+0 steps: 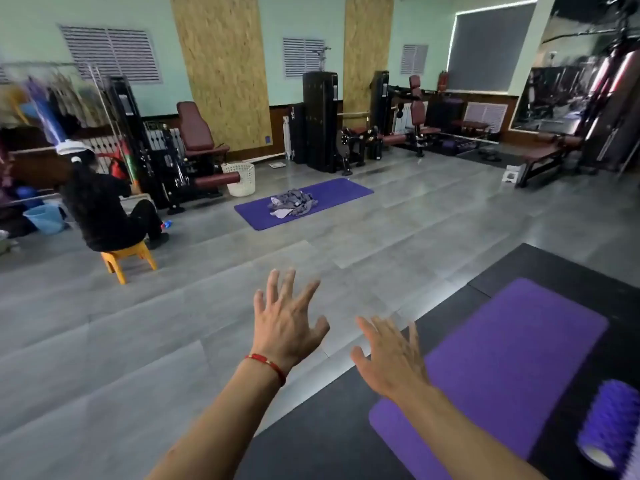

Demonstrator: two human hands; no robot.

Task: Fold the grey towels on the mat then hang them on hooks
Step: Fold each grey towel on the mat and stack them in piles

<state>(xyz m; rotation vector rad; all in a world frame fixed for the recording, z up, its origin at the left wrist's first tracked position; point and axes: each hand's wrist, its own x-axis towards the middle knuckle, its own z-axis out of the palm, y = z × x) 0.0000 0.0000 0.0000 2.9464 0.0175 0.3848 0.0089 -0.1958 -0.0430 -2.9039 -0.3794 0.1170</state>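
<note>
**A:** Head view, and there were the grey towels (292, 202), dumped in a loose heap on the far purple mat (343, 194), well beyond both hands and a little left of the right one. Why there, do you reckon?

**B:** My guess, the mat served as the clean folding surface, so the pile was tipped out where it could be worked flat. The white laundry basket (241, 180) stood just beside the mat's far-left corner, which fits that reading.

**A:** And the hands?

**B:** Both were stretched out ahead at the end of long bare arms, palms down, over the grey floor (138, 323). The left hand (285, 323) was spread wide, fingers fanned and straight, a red cord at its wrist, gripping nothing. The right hand (389, 355) was just as wide, a touch blurred, carrying nothing, hanging over the edge of a nearer purple mat (502, 368).

**A:** So no towel touched.

**B:** None. Folding had not begun by my judgement; the pile was still to be reached. A spiky purple roller (609, 424) lay off to the right of the right hand, and a seated person in black (104, 209) was far to the left of the left hand.

**A:** Hooks?

**B:** I couldn't pick any out for certain.
</note>
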